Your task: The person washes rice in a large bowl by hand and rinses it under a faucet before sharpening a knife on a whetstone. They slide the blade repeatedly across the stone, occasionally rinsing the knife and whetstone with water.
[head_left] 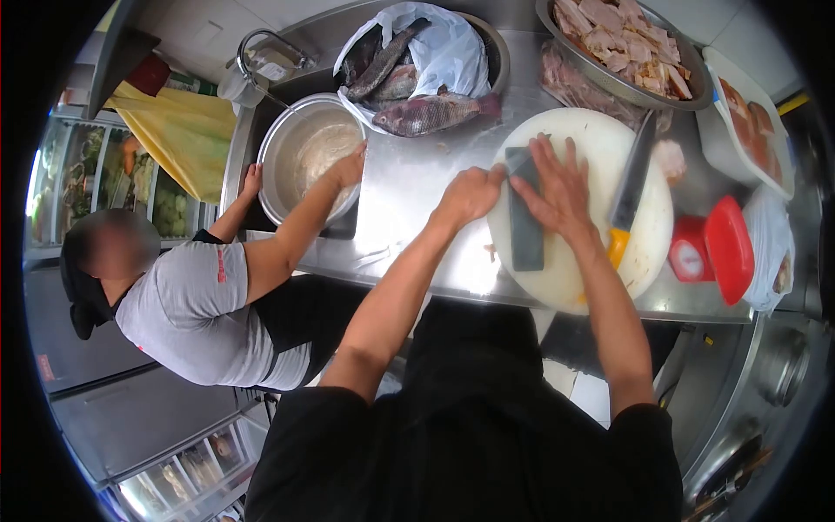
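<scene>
A dark grey rectangular block (pixel 525 222) lies lengthwise on the round white cutting board (pixel 644 261). My right hand (pixel 557 184) rests with fingers spread at the block's upper right side. At the board's left edge, my left hand (pixel 472 193) has its fingers curled, its thumb side near the block's upper left; what it holds, if anything, is hidden. Right of my right hand, a knife (pixel 633 178) with a dark blade and yellow handle lies on the board.
A co-worker (pixel 191 304) at left has both hands at a metal bowl (pixel 271 165). Fish (pixel 426 115) in a bag-lined bowl are behind. Meat (pixel 622 39) fills a colander at upper right. A red scale (pixel 691 252) and white tub (pixel 726 161) stand right of the board.
</scene>
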A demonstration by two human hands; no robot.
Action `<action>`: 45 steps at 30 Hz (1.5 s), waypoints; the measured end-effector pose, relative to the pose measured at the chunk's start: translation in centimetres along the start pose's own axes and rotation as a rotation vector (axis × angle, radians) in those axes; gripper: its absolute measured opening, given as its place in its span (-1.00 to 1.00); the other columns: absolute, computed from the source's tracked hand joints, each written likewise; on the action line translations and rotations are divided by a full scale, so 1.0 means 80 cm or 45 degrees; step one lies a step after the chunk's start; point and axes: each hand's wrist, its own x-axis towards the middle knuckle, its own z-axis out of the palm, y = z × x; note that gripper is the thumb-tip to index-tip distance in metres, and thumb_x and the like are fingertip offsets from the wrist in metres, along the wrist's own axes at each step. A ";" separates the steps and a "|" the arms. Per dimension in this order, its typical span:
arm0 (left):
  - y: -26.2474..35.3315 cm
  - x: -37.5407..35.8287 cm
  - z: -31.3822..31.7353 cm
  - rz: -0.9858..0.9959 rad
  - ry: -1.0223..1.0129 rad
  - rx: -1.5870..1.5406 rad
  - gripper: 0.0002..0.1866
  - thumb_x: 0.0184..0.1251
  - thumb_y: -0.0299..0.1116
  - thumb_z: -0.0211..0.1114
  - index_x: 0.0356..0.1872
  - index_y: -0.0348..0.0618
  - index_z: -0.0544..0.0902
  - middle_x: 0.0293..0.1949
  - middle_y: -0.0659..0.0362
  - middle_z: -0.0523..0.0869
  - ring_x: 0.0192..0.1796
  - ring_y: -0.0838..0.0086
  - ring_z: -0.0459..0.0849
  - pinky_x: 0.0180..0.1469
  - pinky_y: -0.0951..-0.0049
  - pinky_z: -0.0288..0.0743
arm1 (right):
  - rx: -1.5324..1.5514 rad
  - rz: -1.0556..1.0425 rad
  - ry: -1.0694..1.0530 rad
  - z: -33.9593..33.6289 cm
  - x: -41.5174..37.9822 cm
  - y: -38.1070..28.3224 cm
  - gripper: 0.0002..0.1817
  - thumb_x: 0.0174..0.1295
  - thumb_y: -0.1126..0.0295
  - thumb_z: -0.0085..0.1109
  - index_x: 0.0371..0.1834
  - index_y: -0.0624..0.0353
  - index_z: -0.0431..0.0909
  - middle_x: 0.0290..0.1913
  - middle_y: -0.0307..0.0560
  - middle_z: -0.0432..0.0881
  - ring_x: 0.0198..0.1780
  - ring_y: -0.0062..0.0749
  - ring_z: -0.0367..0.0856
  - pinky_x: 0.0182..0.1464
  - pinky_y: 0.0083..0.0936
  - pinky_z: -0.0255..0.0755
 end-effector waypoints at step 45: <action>-0.049 -0.118 0.025 -0.150 -0.026 0.068 -0.20 0.51 0.25 -0.08 -0.42 -0.40 0.75 -0.40 -0.35 0.69 -0.18 -0.23 0.71 -0.05 0.01 0.56 | 0.146 -0.156 0.025 -0.013 -0.106 -0.056 -0.19 0.30 -0.13 0.15 0.49 0.18 0.32 0.50 0.05 0.34 0.56 0.31 0.06 0.48 0.38 -0.19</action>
